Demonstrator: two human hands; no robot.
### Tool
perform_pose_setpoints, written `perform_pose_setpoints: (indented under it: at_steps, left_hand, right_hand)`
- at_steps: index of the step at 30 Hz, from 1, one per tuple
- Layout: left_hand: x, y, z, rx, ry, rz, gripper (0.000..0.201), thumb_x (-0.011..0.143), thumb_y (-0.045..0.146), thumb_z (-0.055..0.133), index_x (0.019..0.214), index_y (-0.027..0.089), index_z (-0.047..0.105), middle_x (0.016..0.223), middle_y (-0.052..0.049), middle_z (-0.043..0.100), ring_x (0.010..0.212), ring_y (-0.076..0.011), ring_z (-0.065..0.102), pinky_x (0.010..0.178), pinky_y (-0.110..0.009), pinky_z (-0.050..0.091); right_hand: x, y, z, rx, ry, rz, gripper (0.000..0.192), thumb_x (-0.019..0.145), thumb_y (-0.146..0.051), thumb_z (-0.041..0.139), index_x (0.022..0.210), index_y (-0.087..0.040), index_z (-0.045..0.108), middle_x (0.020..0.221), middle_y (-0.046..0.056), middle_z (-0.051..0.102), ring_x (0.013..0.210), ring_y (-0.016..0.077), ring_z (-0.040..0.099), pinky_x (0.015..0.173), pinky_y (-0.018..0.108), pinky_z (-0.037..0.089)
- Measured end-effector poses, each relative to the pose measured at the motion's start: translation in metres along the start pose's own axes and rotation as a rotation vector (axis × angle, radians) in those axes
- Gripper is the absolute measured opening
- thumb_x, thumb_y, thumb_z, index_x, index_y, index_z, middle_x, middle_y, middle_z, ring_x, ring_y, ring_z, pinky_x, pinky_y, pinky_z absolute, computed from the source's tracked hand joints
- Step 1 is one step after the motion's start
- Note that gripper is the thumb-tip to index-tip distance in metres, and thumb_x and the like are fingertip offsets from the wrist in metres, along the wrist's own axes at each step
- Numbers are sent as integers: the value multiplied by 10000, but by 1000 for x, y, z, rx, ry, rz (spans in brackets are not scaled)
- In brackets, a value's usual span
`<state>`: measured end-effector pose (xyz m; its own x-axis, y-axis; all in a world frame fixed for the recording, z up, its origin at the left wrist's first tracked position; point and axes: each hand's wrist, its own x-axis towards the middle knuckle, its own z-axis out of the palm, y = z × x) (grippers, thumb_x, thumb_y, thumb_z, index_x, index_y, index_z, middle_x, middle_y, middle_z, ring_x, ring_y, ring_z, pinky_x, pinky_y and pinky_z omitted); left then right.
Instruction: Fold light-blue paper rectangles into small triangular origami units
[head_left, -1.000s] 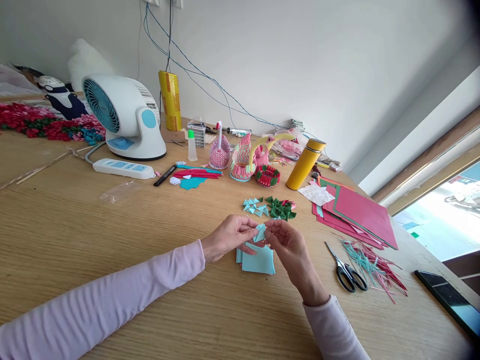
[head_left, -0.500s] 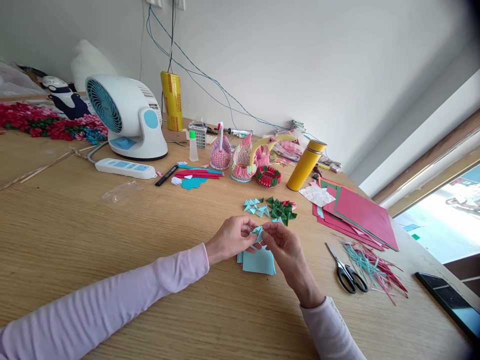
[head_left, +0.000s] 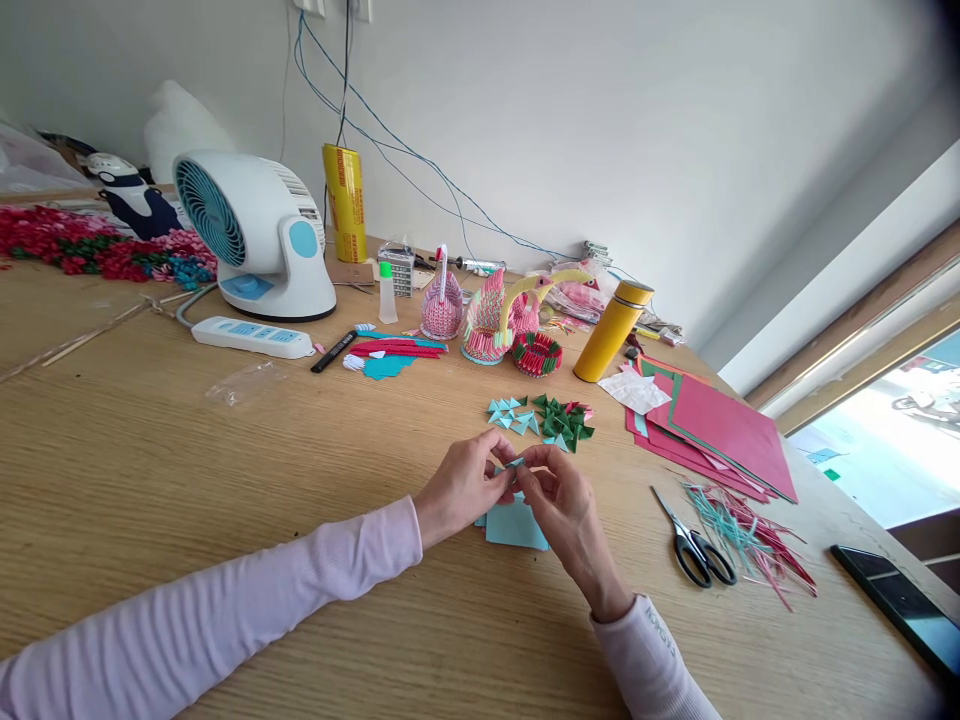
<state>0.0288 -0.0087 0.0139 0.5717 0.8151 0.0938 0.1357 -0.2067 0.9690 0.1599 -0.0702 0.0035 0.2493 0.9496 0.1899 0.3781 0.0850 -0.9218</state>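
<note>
My left hand (head_left: pixel 461 488) and my right hand (head_left: pixel 559 505) meet above the wooden table (head_left: pixel 225 470), both pinching a small light-blue folded paper piece (head_left: pixel 515 462) between fingertips. Under the hands lies a small stack of light-blue paper squares (head_left: pixel 516 526). Just beyond the hands sits a loose pile of folded paper triangles, light blue (head_left: pixel 512 414) on the left and green (head_left: pixel 564 420) on the right.
Black-handled scissors (head_left: pixel 694 545) and paper strips (head_left: pixel 750 535) lie to the right, red sheets (head_left: pixel 712 425) behind them, a phone (head_left: pixel 896 600) at the edge. Farther back stand paper swans (head_left: pixel 484 315), a yellow flask (head_left: pixel 611 330), a fan (head_left: pixel 251 235) and a power strip (head_left: pixel 251 338).
The blue piece has been folded flatter and now shows as a thin sliver between the fingertips. Both hands have drawn slightly closer together and lower.
</note>
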Motion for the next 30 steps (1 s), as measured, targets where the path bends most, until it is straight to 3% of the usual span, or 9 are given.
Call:
perform_pose_setpoints:
  at_steps: [3, 7, 11, 15, 19, 22, 27, 30]
  left_hand:
    - [0, 0, 1, 0, 29, 22, 110, 765, 177, 581, 820, 183, 485, 826, 0, 610, 513, -114, 645, 444, -201, 500]
    - [0, -2, 1, 15, 26, 23, 110, 769, 193, 568, 792, 192, 461, 678, 28, 585, 504, -133, 640, 431, -196, 477]
    - [-1, -3, 1, 53, -2, 44, 73, 762, 147, 537, 780, 192, 481, 586, 39, 578, 519, -147, 647, 455, -205, 492]
    - [-3, -4, -1, 79, -13, 98, 81, 753, 119, 534, 803, 181, 524, 626, 17, 613, 564, -145, 659, 501, -206, 508]
    - [-4, -4, -4, -57, -63, 59, 64, 800, 186, 544, 859, 163, 551, 714, -10, 636, 646, -160, 680, 567, -240, 552]
    - [-2, -6, -7, -177, -88, 9, 193, 834, 336, 571, 838, 144, 551, 743, -26, 623, 681, -179, 683, 571, -276, 577]
    - [3, -13, -10, -319, -71, -15, 364, 730, 420, 709, 894, 140, 545, 879, -27, 583, 677, -177, 683, 525, -298, 587]
    - [4, -13, -13, -355, -86, -41, 391, 719, 436, 723, 894, 126, 563, 852, -36, 599, 687, -181, 686, 537, -291, 586]
  right_hand:
    - [-1, -2, 0, 21, -7, -12, 87, 857, -285, 524, 884, -203, 527, 719, 23, 689, 615, 195, 704, 555, 273, 497]
    - [-1, -2, 2, 50, -12, -30, 96, 853, -298, 536, 866, -203, 535, 722, 18, 683, 608, 193, 706, 556, 273, 508]
    - [2, 4, 5, 28, 30, -33, 52, 829, -259, 536, 833, -208, 536, 674, -2, 668, 553, 178, 687, 524, 264, 507]
    - [2, 8, 5, 9, 58, -51, 70, 836, -275, 533, 833, -206, 547, 691, 6, 669, 551, 170, 674, 522, 265, 508]
    - [1, 6, 4, 2, 72, -48, 90, 838, -289, 548, 832, -202, 568, 690, 11, 672, 574, 168, 669, 548, 271, 517]
    - [1, 4, 3, 32, 57, -52, 123, 848, -310, 552, 836, -195, 594, 706, 26, 682, 604, 178, 679, 577, 285, 531]
    - [0, 2, 1, 76, 6, -67, 240, 882, -373, 531, 924, -177, 664, 837, 77, 697, 699, 203, 700, 654, 322, 558]
    - [-1, 2, -1, 89, -10, -97, 291, 903, -399, 509, 1013, -184, 672, 898, 83, 683, 780, 210, 697, 702, 327, 557]
